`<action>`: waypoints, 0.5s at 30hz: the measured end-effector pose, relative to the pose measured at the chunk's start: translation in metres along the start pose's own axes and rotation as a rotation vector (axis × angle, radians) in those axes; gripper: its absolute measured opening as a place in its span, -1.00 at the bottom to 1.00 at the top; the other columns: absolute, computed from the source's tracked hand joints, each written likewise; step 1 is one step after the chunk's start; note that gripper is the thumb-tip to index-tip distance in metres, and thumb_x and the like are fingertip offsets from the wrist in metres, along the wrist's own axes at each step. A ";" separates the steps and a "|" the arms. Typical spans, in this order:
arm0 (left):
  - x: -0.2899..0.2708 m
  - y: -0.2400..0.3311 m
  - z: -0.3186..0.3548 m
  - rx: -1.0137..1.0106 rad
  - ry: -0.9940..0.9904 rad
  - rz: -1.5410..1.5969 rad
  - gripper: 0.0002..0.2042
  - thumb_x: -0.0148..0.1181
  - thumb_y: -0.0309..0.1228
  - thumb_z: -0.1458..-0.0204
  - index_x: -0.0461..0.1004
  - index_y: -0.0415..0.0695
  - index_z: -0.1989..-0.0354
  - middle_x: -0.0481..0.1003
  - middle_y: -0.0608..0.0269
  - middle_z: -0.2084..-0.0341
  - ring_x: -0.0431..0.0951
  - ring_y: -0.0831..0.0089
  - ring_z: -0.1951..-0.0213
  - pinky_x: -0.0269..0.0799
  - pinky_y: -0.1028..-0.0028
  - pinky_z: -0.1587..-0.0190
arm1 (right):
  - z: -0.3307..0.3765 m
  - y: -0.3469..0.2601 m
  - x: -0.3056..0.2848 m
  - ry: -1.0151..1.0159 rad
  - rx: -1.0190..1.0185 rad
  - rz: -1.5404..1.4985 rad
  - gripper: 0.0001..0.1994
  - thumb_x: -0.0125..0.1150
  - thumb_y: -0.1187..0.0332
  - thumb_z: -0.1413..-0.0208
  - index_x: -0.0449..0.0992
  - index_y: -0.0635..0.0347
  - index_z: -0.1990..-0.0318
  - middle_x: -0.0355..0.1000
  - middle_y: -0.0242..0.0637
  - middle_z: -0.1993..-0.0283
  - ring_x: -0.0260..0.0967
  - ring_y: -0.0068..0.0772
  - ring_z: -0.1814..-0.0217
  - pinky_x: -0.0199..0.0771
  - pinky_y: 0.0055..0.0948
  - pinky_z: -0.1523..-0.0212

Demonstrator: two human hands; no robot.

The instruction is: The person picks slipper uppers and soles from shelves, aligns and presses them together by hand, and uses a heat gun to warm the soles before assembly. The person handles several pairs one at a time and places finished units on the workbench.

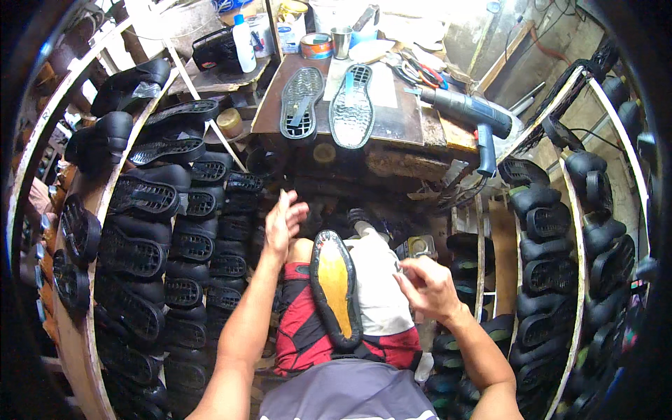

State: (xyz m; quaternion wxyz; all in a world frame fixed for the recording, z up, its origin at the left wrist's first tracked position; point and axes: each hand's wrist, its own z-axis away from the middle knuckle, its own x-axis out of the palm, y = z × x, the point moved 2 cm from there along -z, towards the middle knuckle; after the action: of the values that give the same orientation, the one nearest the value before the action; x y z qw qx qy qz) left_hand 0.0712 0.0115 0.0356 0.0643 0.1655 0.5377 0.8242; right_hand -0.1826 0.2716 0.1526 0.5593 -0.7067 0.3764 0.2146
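Note:
A black shoe (334, 288) lies sole side up on my lap, its yellowish insole surface showing, resting partly on a white cloth (378, 294). My left hand (283, 222) is raised to the left of the shoe's toe, fingers spread, with a thin small object between the fingertips that I cannot identify. My right hand (427, 285) hovers to the right of the shoe over the cloth, fingers curled and pinched together; whether it holds something is unclear. Neither hand touches the shoe.
Ahead stands a workbench (392, 126) with two black outsoles (302, 101), (352, 105), a heat gun (469, 115), cans and bottles. Curved racks of black shoes and soles flank me on the left (161, 231) and right (553, 259).

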 end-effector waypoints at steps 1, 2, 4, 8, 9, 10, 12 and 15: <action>0.002 0.019 -0.010 0.056 0.034 0.012 -0.11 -0.05 0.39 -0.38 0.22 -0.10 -0.61 0.60 0.03 -0.25 0.60 0.21 -0.23 0.37 0.03 -0.35 | -0.016 -0.002 0.001 0.008 -0.004 -0.026 -0.73 0.54 0.38 -0.19 0.65 0.18 0.00 0.42 -0.31 0.44 0.37 -0.43 0.56 0.45 -0.35 0.49; 0.005 0.039 -0.021 0.136 0.070 0.030 -0.10 -0.02 0.40 -0.36 0.19 -0.08 -0.63 0.58 0.04 -0.27 0.58 0.22 -0.25 0.35 -0.03 -0.36 | -0.034 -0.005 0.002 0.041 -0.027 -0.043 -0.75 0.52 0.41 -0.20 0.66 0.19 0.00 0.44 -0.30 0.41 0.38 -0.43 0.54 0.46 -0.37 0.47; 0.014 0.072 -0.037 0.182 0.079 0.132 -0.10 0.02 0.35 -0.37 0.11 -0.09 -0.65 0.52 0.01 -0.31 0.59 0.20 -0.23 0.37 -0.02 -0.35 | -0.070 -0.011 0.003 0.069 -0.043 -0.090 -0.74 0.52 0.41 -0.20 0.66 0.21 -0.01 0.46 -0.29 0.37 0.39 -0.44 0.51 0.47 -0.39 0.45; 0.029 0.108 -0.059 0.095 0.095 0.270 -0.05 0.13 0.38 -0.28 0.14 -0.10 -0.62 0.48 -0.06 -0.29 0.60 0.04 -0.19 0.45 -0.09 -0.30 | -0.123 -0.018 0.011 0.143 -0.053 -0.116 -0.70 0.53 0.40 -0.24 0.64 0.29 -0.06 0.53 -0.36 0.38 0.41 -0.66 0.49 0.47 -0.54 0.43; 0.031 0.112 -0.063 0.065 0.075 0.323 -0.06 0.13 0.38 -0.28 0.17 -0.11 -0.59 0.49 -0.05 -0.26 0.59 0.02 -0.19 0.46 -0.11 -0.28 | -0.135 -0.015 0.017 0.143 0.014 -0.140 -0.64 0.54 0.33 -0.26 0.61 0.32 -0.09 0.54 -0.35 0.40 0.41 -0.67 0.51 0.46 -0.54 0.44; 0.033 0.113 -0.067 0.015 0.078 0.376 -0.08 0.14 0.38 -0.28 0.20 -0.12 -0.56 0.50 -0.05 -0.23 0.59 0.01 -0.18 0.47 -0.12 -0.27 | -0.147 -0.007 0.026 0.116 0.136 -0.179 -0.57 0.55 0.22 -0.29 0.58 0.29 -0.14 0.56 -0.31 0.36 0.43 -0.64 0.53 0.48 -0.53 0.48; 0.035 0.112 -0.079 -0.019 0.086 0.394 -0.13 0.16 0.35 -0.27 0.29 -0.15 -0.46 0.53 -0.04 -0.15 0.61 0.02 -0.13 0.48 -0.11 -0.24 | -0.172 0.020 0.043 -0.067 0.535 -0.603 -0.37 0.48 -0.05 -0.30 0.52 0.34 -0.22 0.60 -0.21 0.32 0.52 -0.53 0.48 0.56 -0.49 0.44; 0.041 0.107 -0.097 -0.047 0.071 0.405 -0.16 0.23 0.34 -0.23 0.33 -0.13 -0.42 0.54 -0.04 -0.10 0.63 0.04 -0.08 0.50 -0.06 -0.20 | -0.201 0.058 0.065 -0.179 0.732 -1.150 -0.18 0.31 -0.27 -0.35 0.29 0.29 -0.41 0.65 -0.07 0.17 0.64 -0.30 0.36 0.68 -0.40 0.35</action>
State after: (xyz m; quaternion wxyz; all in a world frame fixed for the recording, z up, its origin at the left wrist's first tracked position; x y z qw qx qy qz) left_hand 0.0071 -0.1052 0.1055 -0.1181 0.2394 0.4758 0.8381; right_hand -0.2105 0.0563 0.1262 0.8162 -0.5391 -0.0577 -0.1997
